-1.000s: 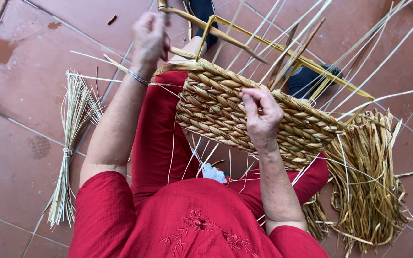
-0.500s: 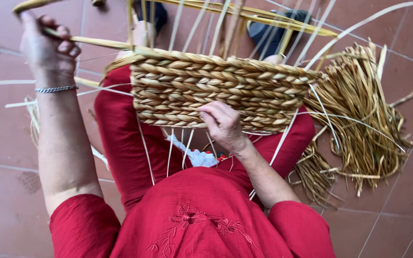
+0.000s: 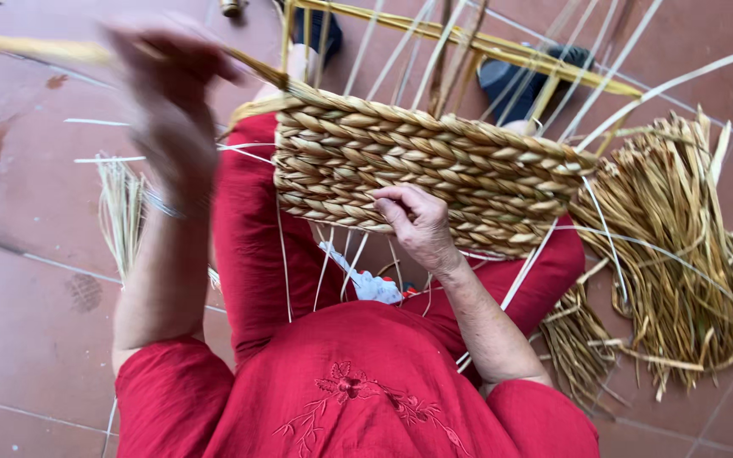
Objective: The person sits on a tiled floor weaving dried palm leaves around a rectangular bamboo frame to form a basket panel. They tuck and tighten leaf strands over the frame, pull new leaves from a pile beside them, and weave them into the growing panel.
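Gripped: left hand point(image 3: 167, 85), blurred, closed round pale strand point(image 3: 27, 49) drawn taut from basket's top corner; exact finger hold not readable. Right hand point(image 3: 417, 222) loosely curled, fingertips pressed against woven basket point(image 3: 434, 170) wall, nothing held. Basket rested on lap, over red trousers point(image 3: 248, 246), unwoven stakes point(image 3: 468, 42) standing up from rim. Judgement: strand best pulled in line with row, right hand bracing wall so weave seats tight without skewing. Loose straw pile point(image 3: 680, 254) on tiled floor point(image 3: 27, 322) beside right leg; thinner bundle point(image 3: 120, 212) near left arm.
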